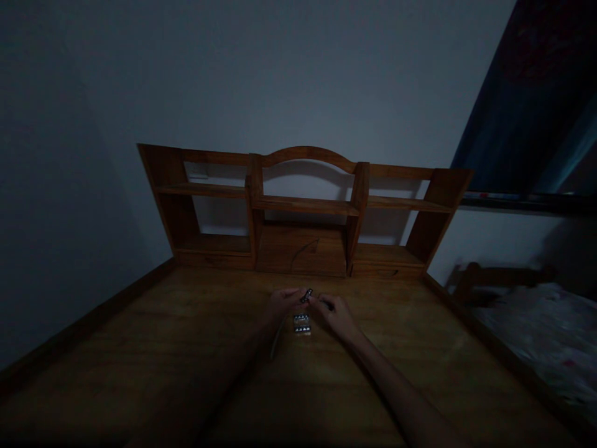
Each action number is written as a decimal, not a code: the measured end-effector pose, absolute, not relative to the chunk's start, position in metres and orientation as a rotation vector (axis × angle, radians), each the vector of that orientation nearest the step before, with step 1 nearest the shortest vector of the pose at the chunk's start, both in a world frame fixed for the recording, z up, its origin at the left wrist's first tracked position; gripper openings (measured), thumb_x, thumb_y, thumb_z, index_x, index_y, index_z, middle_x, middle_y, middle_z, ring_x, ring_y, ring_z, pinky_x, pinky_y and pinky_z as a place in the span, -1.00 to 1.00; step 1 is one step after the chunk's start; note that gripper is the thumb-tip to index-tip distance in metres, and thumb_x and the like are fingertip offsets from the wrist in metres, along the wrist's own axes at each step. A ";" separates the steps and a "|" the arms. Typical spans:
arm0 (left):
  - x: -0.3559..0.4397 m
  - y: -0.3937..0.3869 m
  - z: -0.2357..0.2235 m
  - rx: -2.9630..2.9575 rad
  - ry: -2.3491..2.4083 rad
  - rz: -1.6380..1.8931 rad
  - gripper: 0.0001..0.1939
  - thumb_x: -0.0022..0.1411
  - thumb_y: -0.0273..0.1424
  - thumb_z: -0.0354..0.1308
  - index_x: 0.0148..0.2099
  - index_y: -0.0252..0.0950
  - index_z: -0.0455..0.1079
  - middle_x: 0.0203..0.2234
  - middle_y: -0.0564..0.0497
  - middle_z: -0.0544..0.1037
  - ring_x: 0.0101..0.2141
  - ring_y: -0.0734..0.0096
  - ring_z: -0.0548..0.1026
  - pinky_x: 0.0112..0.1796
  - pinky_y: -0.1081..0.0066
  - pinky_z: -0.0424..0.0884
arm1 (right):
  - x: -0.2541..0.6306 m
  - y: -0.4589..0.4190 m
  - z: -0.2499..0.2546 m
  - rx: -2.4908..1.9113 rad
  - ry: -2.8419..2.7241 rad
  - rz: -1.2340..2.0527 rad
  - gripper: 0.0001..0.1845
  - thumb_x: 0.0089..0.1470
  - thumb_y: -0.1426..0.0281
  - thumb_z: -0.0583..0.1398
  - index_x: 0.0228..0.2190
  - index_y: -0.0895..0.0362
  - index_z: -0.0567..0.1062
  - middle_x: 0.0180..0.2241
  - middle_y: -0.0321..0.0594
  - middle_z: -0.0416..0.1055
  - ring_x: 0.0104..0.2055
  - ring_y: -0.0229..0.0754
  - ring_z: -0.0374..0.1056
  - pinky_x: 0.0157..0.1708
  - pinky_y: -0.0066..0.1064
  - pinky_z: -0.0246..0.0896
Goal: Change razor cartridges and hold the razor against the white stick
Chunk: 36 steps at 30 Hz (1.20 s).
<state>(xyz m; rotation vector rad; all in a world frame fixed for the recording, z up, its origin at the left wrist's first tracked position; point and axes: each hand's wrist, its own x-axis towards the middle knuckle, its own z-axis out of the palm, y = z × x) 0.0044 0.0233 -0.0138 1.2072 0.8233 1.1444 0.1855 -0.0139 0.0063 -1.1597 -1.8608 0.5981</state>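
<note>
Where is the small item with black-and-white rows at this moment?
In the lower middle of the head view, the small item lies on the desk, just below the left hand and the right hand.

In dim light, the left hand pinches a small dark, shiny-spotted piece in its fingers above the wooden bench, while the right hand meets it from the other side, its fingers around a dark object too shadowed to identify. Just below, between the forearms, lie a small pack with two rows of pale triangles and a thin grey strip. Behind stands a wooden shelf unit against a pale wall, with a dark blue curtain and a bed at right.
</note>
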 end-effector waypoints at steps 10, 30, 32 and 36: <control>-0.001 0.033 -0.021 1.310 0.942 1.207 -0.54 -0.11 -0.13 0.37 -0.20 -0.35 0.55 -0.21 -0.19 0.62 -0.19 0.14 0.57 -0.05 0.13 0.41 | 0.196 0.003 -0.003 -1.209 -1.645 0.533 -0.47 0.17 0.00 0.03 -0.50 0.17 0.47 -0.56 -0.32 0.31 -0.47 -0.25 0.22 -0.47 -0.48 0.04; 0.024 0.076 -0.024 2.017 1.121 0.895 -0.78 0.10 -0.35 0.14 -0.25 -0.34 0.53 -0.32 -0.15 0.64 -0.31 0.23 0.59 -0.23 0.30 0.45 | 0.226 0.034 -0.019 -1.265 -1.444 0.447 -0.35 0.08 -0.10 0.02 -0.59 0.20 0.48 -0.62 -0.28 0.31 -0.52 -0.22 0.20 -0.51 -0.46 0.01; 0.020 0.075 -0.019 2.097 1.168 0.798 -0.82 0.07 -0.36 0.18 -0.29 -0.31 0.55 -0.33 -0.14 0.64 -0.30 0.20 0.58 -0.21 0.29 0.44 | 0.225 0.033 -0.018 -1.268 -1.441 0.442 -0.36 0.08 -0.10 0.02 -0.60 0.19 0.47 -0.63 -0.29 0.29 -0.53 -0.24 0.18 -0.51 -0.46 0.01; 0.012 0.071 -0.008 2.172 1.219 0.667 -0.85 0.04 -0.41 0.19 -0.33 -0.30 0.56 -0.34 -0.11 0.64 -0.27 0.22 0.57 -0.19 0.32 0.43 | 0.224 0.033 -0.018 -1.291 -1.451 0.444 -0.37 0.09 -0.09 0.02 -0.60 0.19 0.45 -0.64 -0.31 0.26 -0.54 -0.26 0.16 -0.53 -0.47 -0.02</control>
